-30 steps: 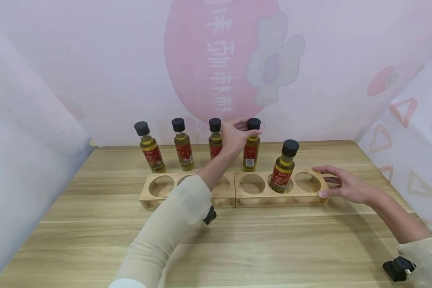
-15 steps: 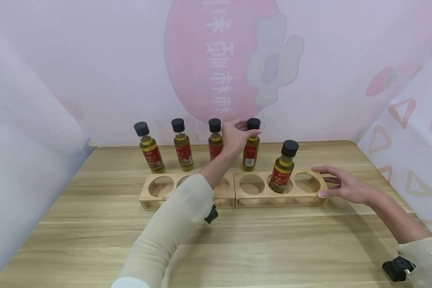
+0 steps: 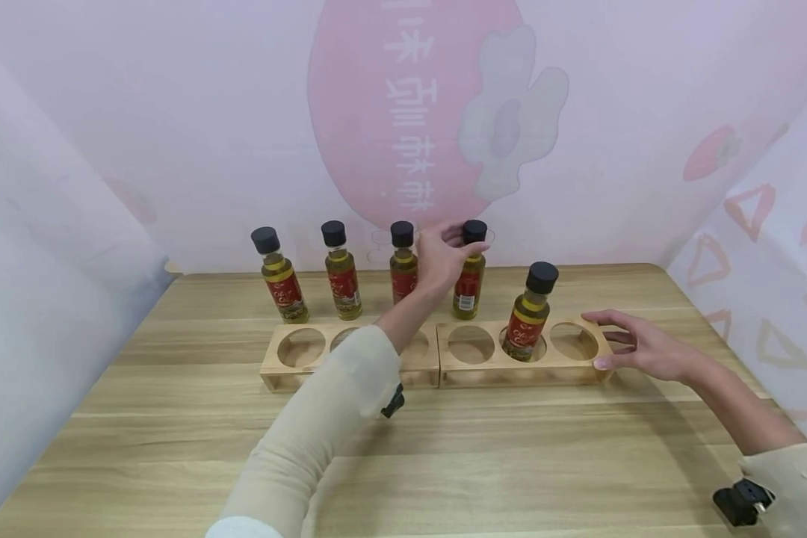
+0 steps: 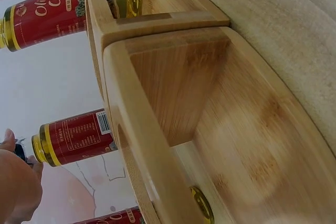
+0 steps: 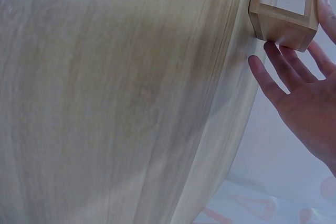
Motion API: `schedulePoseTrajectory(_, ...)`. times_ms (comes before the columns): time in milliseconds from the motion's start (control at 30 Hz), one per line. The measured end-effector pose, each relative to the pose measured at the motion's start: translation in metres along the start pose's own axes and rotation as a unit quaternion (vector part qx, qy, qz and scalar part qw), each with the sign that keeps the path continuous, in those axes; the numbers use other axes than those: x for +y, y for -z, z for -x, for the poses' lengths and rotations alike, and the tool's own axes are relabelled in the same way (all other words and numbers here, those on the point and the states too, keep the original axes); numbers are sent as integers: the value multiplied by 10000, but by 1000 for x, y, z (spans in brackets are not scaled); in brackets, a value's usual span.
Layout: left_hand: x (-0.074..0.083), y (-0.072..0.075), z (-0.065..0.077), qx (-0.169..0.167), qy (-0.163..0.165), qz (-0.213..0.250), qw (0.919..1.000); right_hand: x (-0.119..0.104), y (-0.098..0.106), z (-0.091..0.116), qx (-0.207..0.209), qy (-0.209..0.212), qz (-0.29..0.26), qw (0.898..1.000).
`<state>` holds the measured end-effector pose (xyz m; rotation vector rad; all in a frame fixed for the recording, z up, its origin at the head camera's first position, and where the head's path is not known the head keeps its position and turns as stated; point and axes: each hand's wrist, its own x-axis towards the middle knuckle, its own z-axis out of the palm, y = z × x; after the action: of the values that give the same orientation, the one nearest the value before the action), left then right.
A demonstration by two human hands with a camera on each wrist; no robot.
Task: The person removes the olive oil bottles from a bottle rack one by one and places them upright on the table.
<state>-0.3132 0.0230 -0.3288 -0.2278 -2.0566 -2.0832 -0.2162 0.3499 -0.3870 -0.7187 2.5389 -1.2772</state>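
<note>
Fingers and thumb of my left hand (image 3: 439,260) hold the black cap of an upright olive oil bottle (image 3: 467,288), behind the wooden racks. In the left wrist view, that hand (image 4: 20,182) is at the neck of the red-labelled bottle (image 4: 84,139). My right hand (image 3: 654,350) spans the end of the right-hand wooden bottle rack (image 3: 524,376), thumb at the front corner and index finger at the back. Another olive oil bottle (image 3: 526,325) stands, slightly tilted, in that rack's middle hole; its two outer holes hold nothing. The right wrist view shows the fingers (image 5: 283,66) by the rack's end.
A second wooden rack (image 3: 285,379) abuts the first on the left, partly hidden by my left sleeve. Behind it stand three more bottles: one at far left (image 3: 285,288), one beside it (image 3: 342,284), and one (image 3: 401,273) partly covered by my left hand. A printed curtain (image 3: 242,134) hangs behind the table.
</note>
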Motion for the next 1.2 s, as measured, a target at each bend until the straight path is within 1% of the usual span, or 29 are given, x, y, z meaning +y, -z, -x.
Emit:
schedulePoseTrajectory(133, -1, 1, 1, -105, -46, -32, 9999, -1, 0, 0, -39, -33, -8, 10000)
schedulePoseTrajectory(333, 1, 4, 2, -300, -128, -560, 9979, -2, 0, 0, -35, -33, 7, 10000)
schedulePoseTrajectory(400, 2, 6, 3, -438, -76, -691, 9966, -2, 0, 0, -31, -24, 8, 10000)
schedulePoseTrajectory(567, 5, 12, 9, -888, 74, -808, 9927, -1, 0, 0, -32, -11, 1, 10000)
schedulePoseTrajectory(667, 8, 16, 13, -974, 96, -795, 9920, -1, 0, 0, -16, -18, 14, 10000)
schedulePoseTrajectory(767, 10, 21, 17, -935, 155, -743, 9927, -1, 0, 0, 1, -15, 17, 10000)
schedulePoseTrajectory(900, 11, 27, 25, -777, 291, -586, 9948, -1, 0, 0, -4, 9, -5, 10000)
schedulePoseTrajectory(1000, 12, 30, 33, -595, 358, -452, 9966, -2, -1, 1, -10, -28, -49, 10000)
schedulePoseTrajectory(1100, 14, 32, 42, -347, 311, -339, 9983, -2, -1, 1, -16, -89, -87, 9999)
schedulePoseTrajectory(1200, 15, 32, 49, -107, 129, -247, 9996, -2, -1, 1, -37, -105, -102, 9999)
